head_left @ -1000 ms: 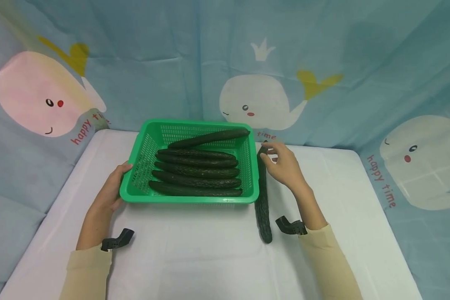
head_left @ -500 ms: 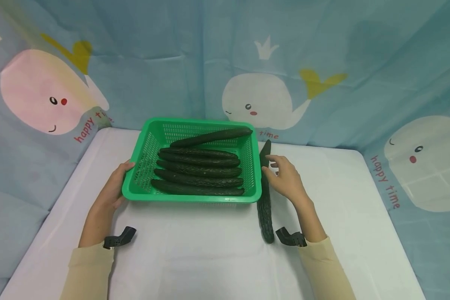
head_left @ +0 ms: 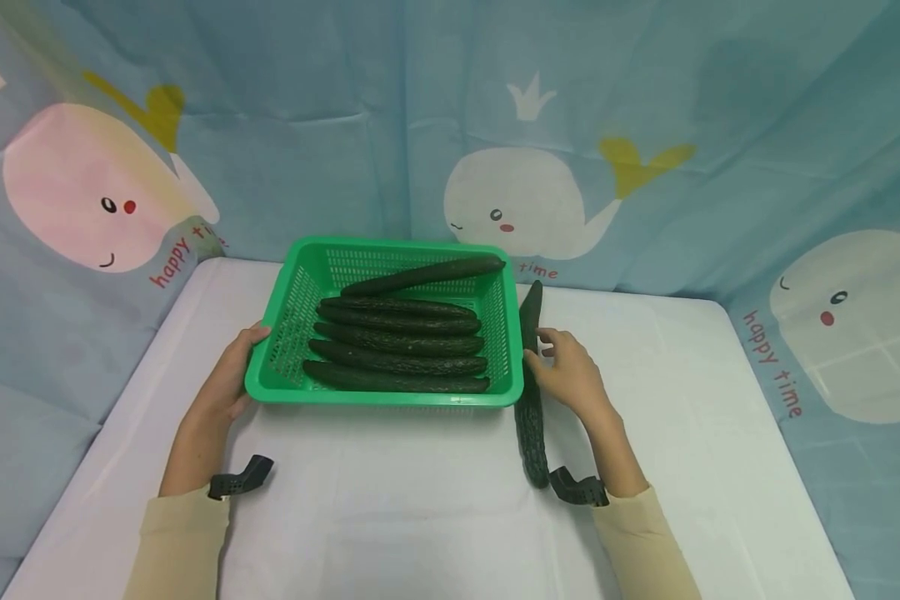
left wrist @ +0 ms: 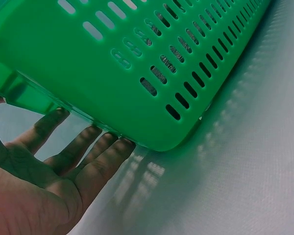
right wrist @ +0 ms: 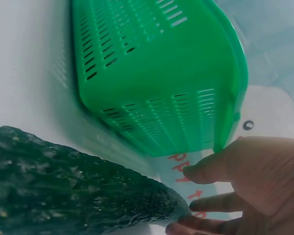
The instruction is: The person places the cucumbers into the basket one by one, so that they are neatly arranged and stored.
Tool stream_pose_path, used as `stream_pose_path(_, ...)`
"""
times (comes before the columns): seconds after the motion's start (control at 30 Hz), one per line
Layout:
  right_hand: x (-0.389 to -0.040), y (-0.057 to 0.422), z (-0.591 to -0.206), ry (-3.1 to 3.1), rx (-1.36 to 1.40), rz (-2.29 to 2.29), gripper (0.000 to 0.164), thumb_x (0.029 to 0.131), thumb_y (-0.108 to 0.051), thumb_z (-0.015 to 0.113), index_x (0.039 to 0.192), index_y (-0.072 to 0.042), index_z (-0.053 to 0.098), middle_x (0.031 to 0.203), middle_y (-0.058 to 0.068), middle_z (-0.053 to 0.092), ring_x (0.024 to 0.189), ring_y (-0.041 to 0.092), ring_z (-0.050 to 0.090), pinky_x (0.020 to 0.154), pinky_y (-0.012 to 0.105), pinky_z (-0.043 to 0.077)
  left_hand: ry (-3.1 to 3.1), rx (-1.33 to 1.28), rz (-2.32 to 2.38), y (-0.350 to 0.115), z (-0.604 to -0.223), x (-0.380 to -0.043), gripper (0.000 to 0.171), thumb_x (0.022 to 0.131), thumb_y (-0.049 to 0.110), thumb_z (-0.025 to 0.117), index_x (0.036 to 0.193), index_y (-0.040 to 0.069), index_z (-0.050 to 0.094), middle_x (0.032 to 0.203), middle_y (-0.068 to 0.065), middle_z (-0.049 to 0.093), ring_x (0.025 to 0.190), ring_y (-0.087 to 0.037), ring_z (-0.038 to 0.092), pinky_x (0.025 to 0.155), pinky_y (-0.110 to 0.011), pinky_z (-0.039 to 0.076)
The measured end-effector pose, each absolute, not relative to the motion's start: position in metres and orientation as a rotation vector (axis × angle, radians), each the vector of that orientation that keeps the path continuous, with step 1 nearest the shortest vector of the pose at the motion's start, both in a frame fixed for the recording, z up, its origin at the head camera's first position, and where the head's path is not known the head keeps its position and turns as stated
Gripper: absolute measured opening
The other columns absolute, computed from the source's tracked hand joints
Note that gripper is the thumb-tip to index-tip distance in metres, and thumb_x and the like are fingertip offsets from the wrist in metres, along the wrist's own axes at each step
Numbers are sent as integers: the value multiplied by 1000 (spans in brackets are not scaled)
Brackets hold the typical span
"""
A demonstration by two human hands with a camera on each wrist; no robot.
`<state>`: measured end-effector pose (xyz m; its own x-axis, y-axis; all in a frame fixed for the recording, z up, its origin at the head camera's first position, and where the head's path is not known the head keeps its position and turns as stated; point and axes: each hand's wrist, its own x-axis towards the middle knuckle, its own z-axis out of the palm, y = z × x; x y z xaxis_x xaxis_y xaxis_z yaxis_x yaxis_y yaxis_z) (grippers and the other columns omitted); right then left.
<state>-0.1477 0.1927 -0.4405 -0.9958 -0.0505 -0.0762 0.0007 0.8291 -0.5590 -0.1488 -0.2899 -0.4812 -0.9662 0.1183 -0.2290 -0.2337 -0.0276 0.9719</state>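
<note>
A green plastic basket (head_left: 378, 398) with slotted walls stands on the white table and holds several dark green cucumbers (head_left: 401, 342). At its left end is my left hand (head_left: 221, 383); in the left wrist view the extended fingers (left wrist: 100, 164) touch the basket's outer wall. Another cucumber (head_left: 532, 437) lies lengthwise on the table beside the basket's right end. Over the middle of this cucumber hovers my right hand (head_left: 572, 375), thumb and fingers spread apart. In the right wrist view, the thumb (right wrist: 208, 169) is near the basket, and the fingertips overlap the cucumber's far end.
The white tablecloth (head_left: 390, 508) covers the table. Behind it and along both sides hangs a blue curtain (head_left: 307, 150) printed with whales. A small black camera mount is strapped to each wrist, the right mount (head_left: 579, 487) close to the loose cucumber's near end.
My right hand has drawn back toward me along the loose cucumber, from its far end to about its middle. My left hand stays at the basket, and the cucumbers keep their places.
</note>
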Motion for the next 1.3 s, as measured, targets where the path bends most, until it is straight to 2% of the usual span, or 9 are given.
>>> stream_pose_path(0.23, -151, 191, -441, 2897, -14, -847, 59, 106, -34, 59, 148, 7, 54, 140, 30, 63, 121, 44, 70, 96, 64, 60, 2008, -123, 2100, -291, -480, -147, 79, 112, 50, 38, 171, 7, 7, 164, -23, 27, 119, 3, 60, 95, -13, 59)
stream_pose_path(0.47, -159, 187, -449, 2871, 19, -772, 61, 102, -35, 57, 143, 11, 58, 131, 31, 69, 117, 47, 71, 92, 63, 62, 2005, -130, 2074, -290, -480, -147, 81, 111, 53, 37, 171, 10, 5, 172, -29, 14, 122, 2, 53, 94, -10, 57)
stream_pose_path(0.67, -164, 183, -452, 2867, 39, -731, 69, 98, -41, 64, 138, 15, 59, 120, 33, 72, 106, 47, 74, 85, 60, 65, 2004, -120, 2077, -289, -479, -147, 80, 111, 52, 36, 171, 9, 6, 170, -29, 18, 121, 2, 56, 95, -11, 57)
stream_pose_path(0.87, -165, 182, -451, 2839, 50, -710, 73, 95, -40, 70, 137, 17, 57, 111, 33, 74, 92, 42, 75, 76, 52, 66, 2009, -116, 2080, -289, -478, -147, 81, 111, 52, 37, 171, 9, 6, 169, -28, 19, 121, 2, 56, 95, -12, 58)
stream_pose_path(1.0, -166, 184, -448, 2807, 59, -711, 66, 94, -39, 71, 128, 17, 61, 97, 29, 73, 74, 33, 70, 59, 39, 59, 2008, -118, 2086, -289, -478, -147, 81, 111, 53, 38, 171, 8, 6, 169, -28, 18, 121, 3, 56, 95, -12, 58)
stream_pose_path(1.13, -167, 188, -446, 2784, 62, -724, 54, 94, -38, 70, 114, 13, 64, 85, 21, 69, 64, 26, 64, 52, 31, 51, 1997, -110, 2083, -289, -477, -148, 81, 111, 52, 38, 171, 8, 6, 168, -27, 21, 121, 3, 58, 96, -13, 58)
stream_pose_path(1.3, -166, 193, -444, 2758, 30, -735, 57, 94, -34, 68, 120, 16, 64, 81, 19, 70, 62, 23, 63, 52, 30, 51, 1982, -122, 2080, -289, -476, -149, 81, 111, 52, 37, 171, 8, 6, 166, -25, 24, 121, 1, 57, 96, -13, 58)
